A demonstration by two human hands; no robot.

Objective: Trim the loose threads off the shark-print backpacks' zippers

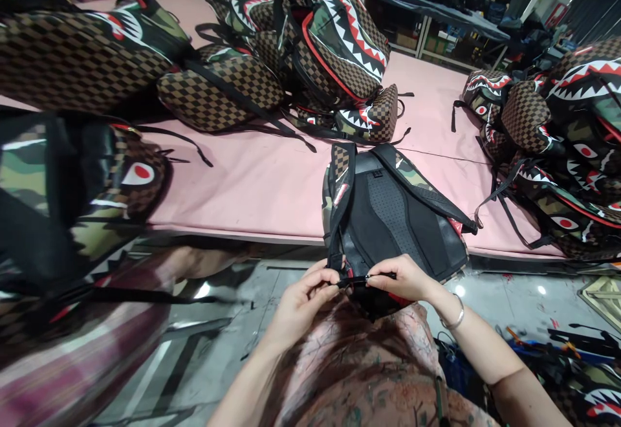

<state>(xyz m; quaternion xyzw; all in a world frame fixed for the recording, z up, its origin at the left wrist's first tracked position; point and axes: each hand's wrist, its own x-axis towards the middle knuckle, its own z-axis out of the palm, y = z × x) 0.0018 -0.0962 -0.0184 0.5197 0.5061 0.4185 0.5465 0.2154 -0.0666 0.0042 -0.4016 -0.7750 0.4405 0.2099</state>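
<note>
A backpack (388, 213) with a black padded back panel lies at the front edge of the pink table, its lower end hanging over toward my lap. Both shoulder straps face up. My left hand (310, 291) pinches one end of a short black strap (354, 280) low on the bag. On the other end, my right hand (400, 277) is closed with thumb and fingers. Between the hands the strap runs level; a small dark piece sits on it, too small to name. A silvery bangle is on my right wrist.
Checked, shark-mouth backpacks (339, 45) are piled along the far side of the pink table (252, 187), with more bags (572, 149) at right. A co-worker's arm (204, 262) and a blurred bag (72, 181) are close at left. More bags (582, 382) lie low at right.
</note>
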